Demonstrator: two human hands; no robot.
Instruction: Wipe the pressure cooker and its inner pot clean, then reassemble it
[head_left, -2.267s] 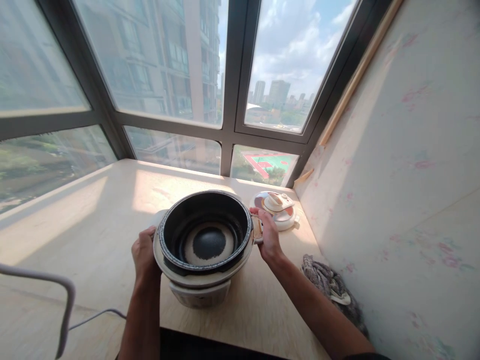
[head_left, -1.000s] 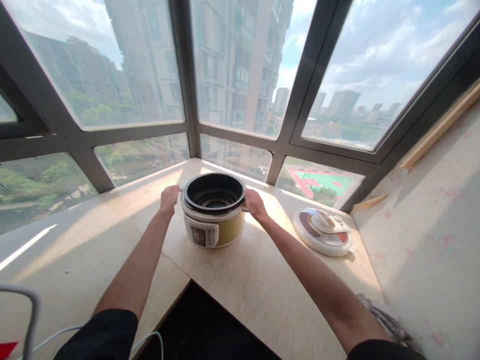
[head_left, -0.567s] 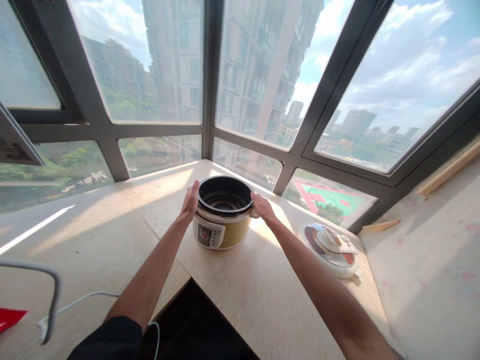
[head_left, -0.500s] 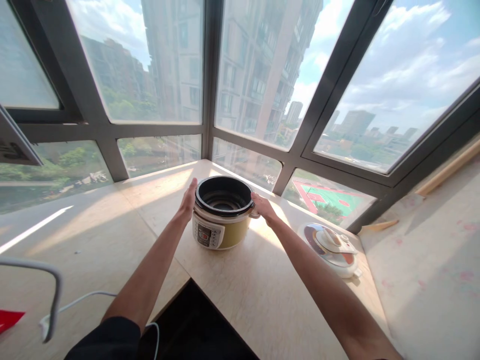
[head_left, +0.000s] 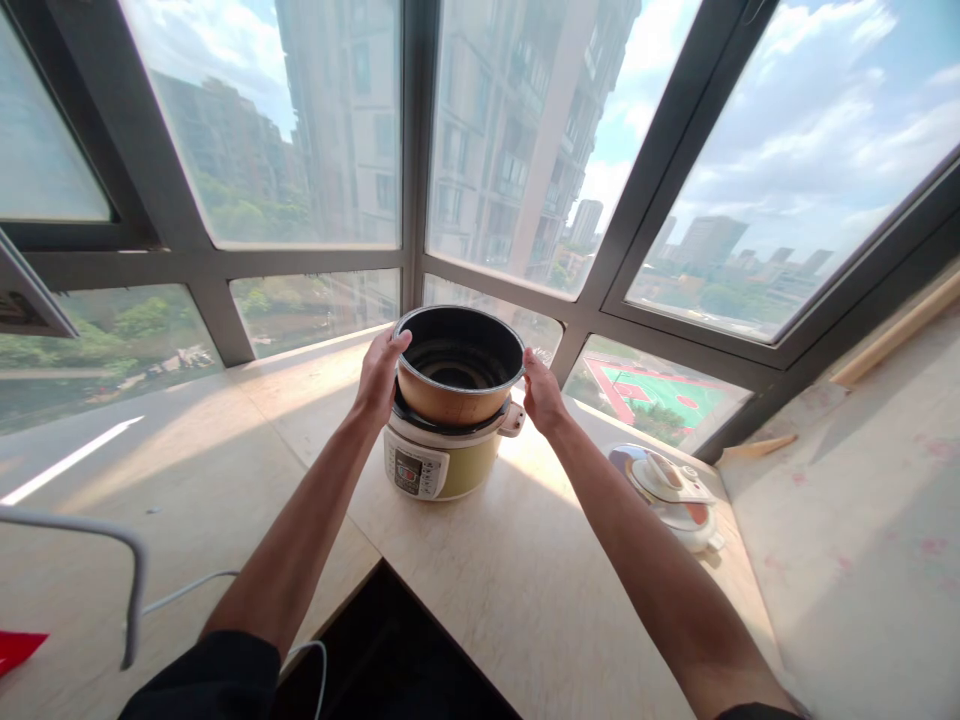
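A round inner pot (head_left: 454, 400), dark inside and tan outside, is raised partway out of the electric pressure cooker (head_left: 469, 470). My left hand (head_left: 381, 375) grips the pot's rim on the left, thumb over the edge. On the opposite side my right hand (head_left: 541, 390) holds the rim, thumb up. The pot tilts slightly towards me, and its lower part is hidden inside the cooker's black ring. The cooker base stands upright on the counter, with its control panel (head_left: 417, 472) facing me and a side handle (head_left: 512, 420) below my right hand.
The cooker's lid (head_left: 671, 495) lies on the counter (head_left: 480, 580) to the right, near the wall. Windows (head_left: 510, 140) enclose the back. A grey curved tube (head_left: 135, 580), a white cable (head_left: 187, 590) and a red item (head_left: 19, 648) are at left. A dark opening (head_left: 390, 650) cuts the front edge.
Both hands have moved up and slightly apart, lifting the inner pot from within the cooker. Its tan outer wall now shows above the ring. The cooker base has stayed in place.
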